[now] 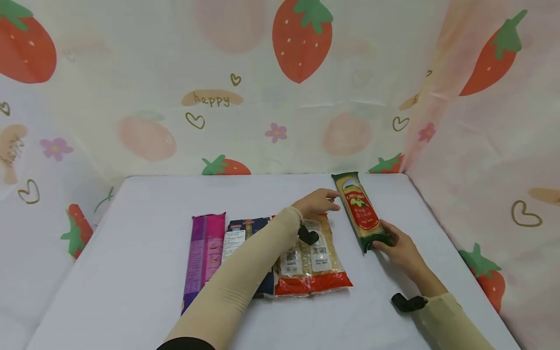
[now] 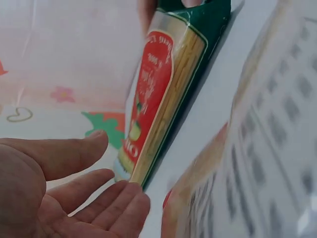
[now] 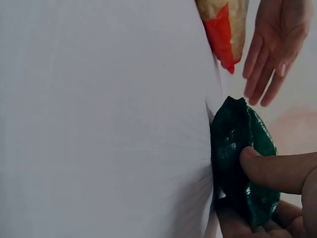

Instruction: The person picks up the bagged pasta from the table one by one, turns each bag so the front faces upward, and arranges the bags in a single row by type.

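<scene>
A long green-and-gold spaghetti packet (image 1: 359, 209) with a red label lies toward the back right of the white table. My right hand (image 1: 404, 250) grips its near green end, thumb on top and fingers underneath, as the right wrist view shows. My left hand (image 1: 317, 201) reaches across to the packet's far half, palm toward it, fingers extended and holding nothing. In the left wrist view, the fingertips (image 2: 133, 198) are right by the packet's far end, and pale yellow strands show through its clear side.
Left of the spaghetti lie a clear packet (image 1: 312, 284) with a red bottom band, a dark blue packet (image 1: 249, 224) with a white label, and a pink-and-purple packet (image 1: 205, 253). My left forearm crosses over them. Strawberry-printed cloth (image 1: 245, 63) hangs around the table (image 1: 144, 233).
</scene>
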A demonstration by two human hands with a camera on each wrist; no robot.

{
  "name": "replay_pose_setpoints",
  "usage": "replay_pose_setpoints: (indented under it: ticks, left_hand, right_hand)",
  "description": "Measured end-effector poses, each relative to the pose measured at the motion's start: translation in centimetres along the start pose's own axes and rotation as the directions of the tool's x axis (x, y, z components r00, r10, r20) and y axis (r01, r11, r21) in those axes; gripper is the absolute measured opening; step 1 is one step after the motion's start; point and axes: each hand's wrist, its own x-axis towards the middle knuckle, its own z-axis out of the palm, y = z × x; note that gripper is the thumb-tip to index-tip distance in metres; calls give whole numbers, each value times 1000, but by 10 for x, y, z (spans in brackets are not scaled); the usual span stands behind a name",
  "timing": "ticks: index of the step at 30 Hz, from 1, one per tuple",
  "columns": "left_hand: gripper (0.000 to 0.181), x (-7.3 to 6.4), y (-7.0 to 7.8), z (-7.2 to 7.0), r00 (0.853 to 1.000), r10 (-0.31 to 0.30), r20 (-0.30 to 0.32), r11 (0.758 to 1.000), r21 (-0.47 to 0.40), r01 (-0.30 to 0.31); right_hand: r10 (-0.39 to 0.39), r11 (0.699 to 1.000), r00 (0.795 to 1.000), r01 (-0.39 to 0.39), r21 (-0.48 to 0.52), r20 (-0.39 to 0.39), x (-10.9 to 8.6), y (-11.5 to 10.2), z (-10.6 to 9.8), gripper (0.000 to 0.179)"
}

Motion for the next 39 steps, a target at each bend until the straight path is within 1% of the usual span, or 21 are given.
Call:
replay_pose_setpoints:
  ticks: [3,7,11,16,20,22,24,27,30,33,35,39]
  left_hand:
    - [59,-6,-2,-9,1000,5,0,1000,12,-5]
    - [57,-15,-6,-21,1000,-10,-10,999,39,11]
    - [57,-25,-9,-30,1000,-27,-11,999,42,27]
    - [55,-38,-12,-42,1000,-21,-8,998,57,21]
    - [55,-51,-14,-51,1000,-28,12,998,50,27]
    - [56,-58,-17,-56,999,-29,19,998,61,28]
    - [57,-66,-20,-61,1000,-30,7,997,76,30]
    - [57,-79,-27,-71,999,-25,-31,994,105,28]
    - [57,-92,-35,-81,998,-17,-54,992,127,24]
    - [59,-107,-41,-91,998,-6,-69,987,157,17]
    - [59,-118,-43,-97,996,-2,-85,985,173,17]
    - [59,-138,-50,-108,991,-8,-137,981,193,35]
  right_hand:
    - [1,998,1000,-2,-63,-10,-2,-3,-1,82]
    - [-35,990,999,32,-138,-15,-4,-9,-1,78]
    - [-74,979,997,68,-194,-21,-9,-19,-2,79]
    - [-109,973,992,93,-213,-64,-14,-36,4,86]
    - [-130,977,988,113,-183,-81,-17,-49,14,87]
    - [-132,977,988,115,-180,-81,-18,-54,19,87]
    - [-128,977,989,112,-182,-75,-19,-59,24,88]
    - [-121,977,991,108,-186,-56,-19,-66,32,88]
    - [-139,973,990,129,-189,-38,-21,-72,39,86]
    - [-188,962,982,177,-208,-35,-23,-78,46,83]
    - [-235,952,971,224,-206,-31,-24,-81,50,81]
    - [-312,935,950,306,-178,-6,-26,-88,60,75]
